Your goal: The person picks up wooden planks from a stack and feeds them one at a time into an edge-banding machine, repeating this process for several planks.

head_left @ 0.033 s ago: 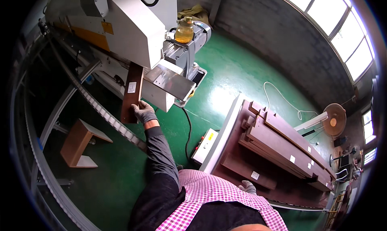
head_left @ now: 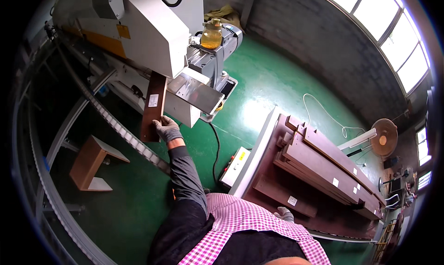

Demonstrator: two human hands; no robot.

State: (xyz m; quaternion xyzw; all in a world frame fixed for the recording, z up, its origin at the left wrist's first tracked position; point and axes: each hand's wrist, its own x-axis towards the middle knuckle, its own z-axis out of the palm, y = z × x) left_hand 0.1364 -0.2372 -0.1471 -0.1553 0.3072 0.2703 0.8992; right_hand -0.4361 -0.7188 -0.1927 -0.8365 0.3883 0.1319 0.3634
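My left hand (head_left: 168, 128), in a grey glove, pinches the near right edge of a narrow dark brown board (head_left: 151, 115) with a white label. The board's far end lies under the white housing of a machine (head_left: 155, 29), beside a metal plate (head_left: 196, 93). Lower right, my gloved right hand (head_left: 285, 214) rests by a labelled brown board (head_left: 277, 194) on a table. Its fingers look loosely apart with nothing seen in them; the checked apron hides part of that arm.
Stacked brown panels (head_left: 323, 168) lie on the white-edged table (head_left: 254, 156). A control box (head_left: 235, 167) stands beside it, with a black cable nearby. A curved roller rail (head_left: 115, 126) runs along the left, and an L-shaped panel piece (head_left: 92, 165) sits beyond it. A fan (head_left: 384, 138) stands far right.
My left hand and the board in it have shifted slightly to the right. The right hand stays where it was.
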